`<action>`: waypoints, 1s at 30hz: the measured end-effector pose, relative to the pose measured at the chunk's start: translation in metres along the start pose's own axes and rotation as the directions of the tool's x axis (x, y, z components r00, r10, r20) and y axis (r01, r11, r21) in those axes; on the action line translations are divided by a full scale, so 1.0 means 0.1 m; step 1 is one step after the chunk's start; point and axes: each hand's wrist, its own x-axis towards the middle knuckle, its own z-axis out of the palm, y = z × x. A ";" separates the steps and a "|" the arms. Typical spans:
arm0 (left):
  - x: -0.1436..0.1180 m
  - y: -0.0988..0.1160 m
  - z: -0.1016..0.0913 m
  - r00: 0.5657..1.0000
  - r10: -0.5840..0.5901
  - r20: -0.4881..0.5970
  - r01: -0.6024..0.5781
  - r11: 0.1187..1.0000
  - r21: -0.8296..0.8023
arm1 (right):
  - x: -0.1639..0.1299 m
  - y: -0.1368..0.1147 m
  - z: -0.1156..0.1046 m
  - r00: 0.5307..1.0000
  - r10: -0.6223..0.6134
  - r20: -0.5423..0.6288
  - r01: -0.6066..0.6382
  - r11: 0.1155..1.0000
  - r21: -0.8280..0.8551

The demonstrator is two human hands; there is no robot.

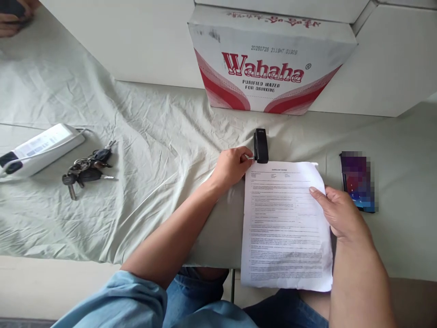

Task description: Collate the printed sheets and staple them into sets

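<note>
A printed paper [287, 228] with "OVERLEAF NOTES" at its head hangs past the table's front edge. My right hand [336, 207] grips its right side, thumb on top and the other fingers behind it. Just beyond the paper's upper left corner lies a black stapler [261, 146], its near end at the paper's top edge. My left hand [234, 166] is closed beside the stapler's left side, fingertips pinched together. A small white bit shows between those fingertips and the stapler; what it belongs to is unclear.
A Wahaha water carton [266, 68] stands at the back against white boxes [150, 45]. A bunch of keys [87, 171] and a white device with a cord [44, 150] lie left. To the right is a phone [358, 182]. Another person's hand [12, 23] shows top left.
</note>
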 end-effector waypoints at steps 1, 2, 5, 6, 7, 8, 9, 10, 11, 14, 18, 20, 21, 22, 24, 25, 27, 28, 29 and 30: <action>0.00 -0.06 0.03 1.000 0.023 -0.010 -0.023 1.000 -0.002 | 0.01 0.02 -0.01 0.999 0.049 0.024 -0.049 0.999 0.012; 0.00 -0.12 0.06 0.998 0.052 -0.020 -0.052 0.999 -0.001 | 0.02 0.04 -0.02 0.994 0.096 0.044 -0.097 0.995 0.023; 0.02 -0.32 0.15 0.966 0.228 -0.122 -0.227 0.974 0.021 | 0.03 0.08 -0.04 0.987 0.157 0.042 -0.159 0.986 0.053; 0.03 -0.38 0.18 0.924 0.330 -0.193 -0.328 0.944 0.043 | 0.03 0.09 -0.05 0.986 0.161 0.036 -0.163 0.985 0.060; 0.04 -0.43 0.20 0.854 0.453 -0.256 -0.447 0.891 0.084 | 0.04 0.09 -0.05 0.986 0.165 0.033 -0.167 0.984 0.067; 0.06 -0.47 0.22 0.770 0.573 -0.282 -0.562 0.817 0.126 | 0.04 0.09 -0.06 0.985 0.171 0.035 -0.173 0.982 0.073; 0.07 -0.50 0.22 0.687 0.671 -0.279 -0.656 0.738 0.159 | 0.03 0.09 -0.06 0.983 0.178 0.037 -0.181 0.980 0.079; 0.08 -0.53 0.23 0.624 0.741 -0.247 -0.723 0.667 0.176 | 0.03 0.08 -0.05 0.982 0.186 0.040 -0.189 0.978 0.084; 0.09 -0.54 0.22 0.594 0.779 -0.200 -0.760 0.625 0.177 | 0.02 0.07 -0.04 0.980 0.195 0.042 -0.198 0.976 0.087; 0.10 -0.54 0.19 0.664 0.744 -0.065 -0.731 0.666 0.147 | -0.05 0.00 0.01 0.979 0.205 0.005 -0.205 0.975 0.091; 0.09 -0.51 0.15 0.759 0.651 0.001 -0.648 0.754 0.107 | -0.13 -0.10 0.07 0.982 0.176 -0.072 -0.170 0.983 0.074; 0.07 -0.48 0.14 0.761 0.649 0.009 -0.646 0.756 0.103 | -0.14 -0.11 0.05 0.984 0.164 -0.073 -0.161 0.986 0.049; 0.05 -0.46 0.14 0.763 0.646 0.010 -0.643 0.758 0.114 | -0.13 -0.11 0.04 0.984 0.167 -0.061 -0.164 0.986 0.039; 0.03 -0.43 0.15 0.770 0.638 0.011 -0.634 0.762 0.134 | -0.12 -0.11 0.02 0.984 0.174 -0.041 -0.173 0.984 0.034; -0.02 -0.38 0.16 0.797 0.604 0.013 -0.596 0.782 0.182 | -0.09 -0.10 0.01 0.982 0.191 -0.003 -0.191 0.981 0.035; -0.04 -0.36 0.17 0.813 0.583 0.014 -0.573 0.795 0.199 | -0.07 -0.11 0.02 0.983 0.186 -0.003 -0.186 0.982 0.038; -0.06 -0.35 0.18 0.832 0.555 0.017 -0.547 0.813 0.202 | -0.06 -0.15 0.04 0.988 0.147 -0.048 -0.145 0.989 0.042; -0.04 -0.36 0.19 0.830 0.558 0.016 -0.551 0.814 0.184 | -0.07 -0.18 0.04 0.989 0.129 -0.070 -0.127 0.991 0.037; -0.02 -0.39 0.19 0.818 0.575 0.012 -0.570 0.807 0.153 | -0.08 -0.21 0.02 0.989 0.121 -0.081 -0.119 0.992 0.030; 0.01 -0.43 0.20 0.798 0.602 0.004 -0.599 0.793 0.114 | -0.11 -0.25 -0.01 0.989 0.128 -0.072 -0.126 0.992 0.028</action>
